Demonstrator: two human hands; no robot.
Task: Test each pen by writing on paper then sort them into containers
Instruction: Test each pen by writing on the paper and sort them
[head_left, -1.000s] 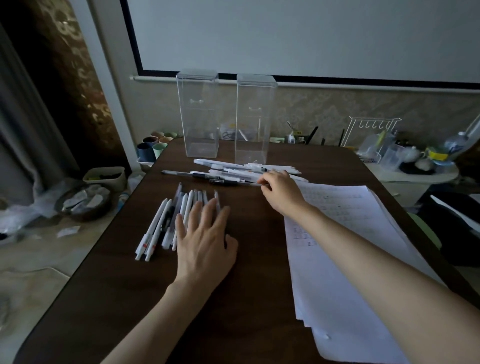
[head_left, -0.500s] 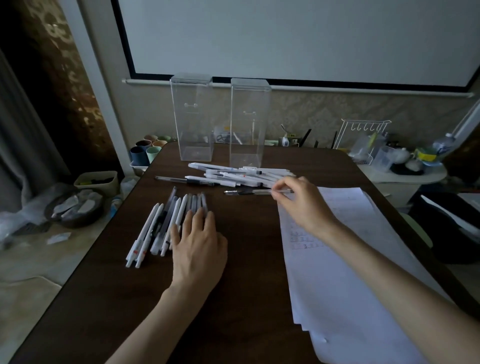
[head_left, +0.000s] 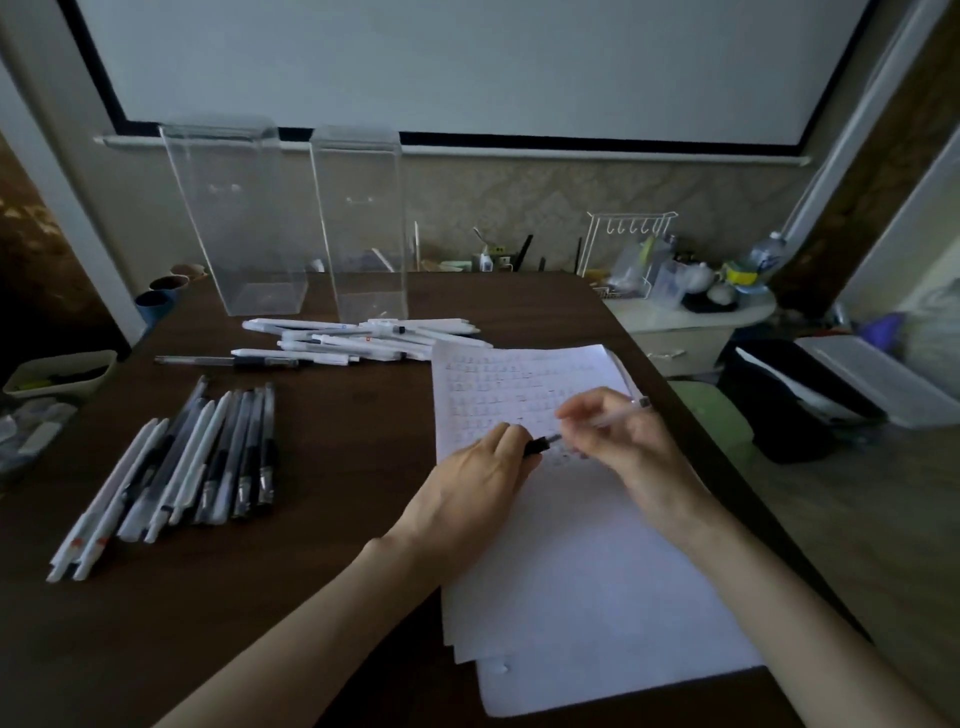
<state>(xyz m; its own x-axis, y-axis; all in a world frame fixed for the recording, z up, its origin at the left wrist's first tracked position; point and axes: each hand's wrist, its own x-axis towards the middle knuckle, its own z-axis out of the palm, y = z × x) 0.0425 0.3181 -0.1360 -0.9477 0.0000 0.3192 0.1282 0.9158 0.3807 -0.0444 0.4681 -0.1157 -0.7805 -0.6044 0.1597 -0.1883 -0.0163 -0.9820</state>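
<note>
Over the white paper (head_left: 582, 571) both hands meet on one clear pen (head_left: 608, 417). My right hand (head_left: 618, 441) grips its barrel, and my left hand (head_left: 478, 473) pinches the black cap (head_left: 537, 445) at its near end. A row of pens (head_left: 192, 462) lies side by side at the left of the table. A loose pile of white pens (head_left: 358, 338) lies farther back, in front of two tall clear containers (head_left: 239, 223) (head_left: 363, 223) that stand upright with nothing visible in them.
The dark wooden table (head_left: 337, 519) drops off at its right edge beside the paper. A white side cabinet (head_left: 691, 322) with a wire rack and bottles stands at the right. Cups (head_left: 156, 301) sit off the table's back left corner.
My right hand has carried a pen from the back pile to the paper. My left hand has left the row of pens and taken hold of the pen's cap.
</note>
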